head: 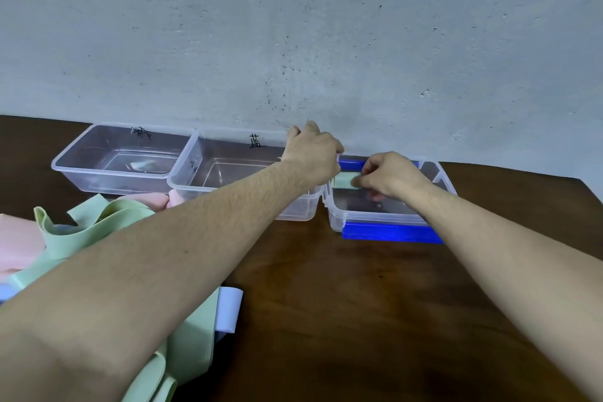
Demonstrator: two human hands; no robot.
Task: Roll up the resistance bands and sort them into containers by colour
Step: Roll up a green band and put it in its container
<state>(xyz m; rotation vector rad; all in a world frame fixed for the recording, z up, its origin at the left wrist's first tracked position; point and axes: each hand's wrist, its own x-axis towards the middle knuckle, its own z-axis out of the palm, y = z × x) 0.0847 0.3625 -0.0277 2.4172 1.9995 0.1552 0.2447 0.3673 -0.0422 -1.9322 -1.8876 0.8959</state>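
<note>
- Nearest the camera, two bare forearms reach up from the bottom edge of the frame toward the middle, over a dark brown wooden tabletop (326, 287).
- In the lower left of the frame a loose pile of unrolled bands lies on the tabletop, partly under the left forearm: pale green bands (81, 228), pink bands (19, 245) at the far left edge, and a light blue band (230, 307) folded over just right of the left arm.
- The right hand (388, 174), right of centre, pinches a small rolled green band (342, 180) with curled fingers; the roll sits over the left end of the blue-trimmed container.
- The left hand (311, 153), in the centre, has its fingers curled over the far side of the roll, at the spot where the middle and right containers meet; whether it grips the roll or the rim I cannot tell.
- The blue-trimmed container (388, 228) is clear plastic with blue clips along its near and far sides, right of centre.
- The middle clear container (195, 173) stands just beside it to the left, with black handwriting on its far wall.
- The left clear container (81, 170) touches the middle one, in the left of the frame; it bears black handwriting too and a small pale roll (142, 166) lies on its bottom.
- All three stand in a row against a grey concrete wall (326, 26) that fills the upper half of the frame.
</note>
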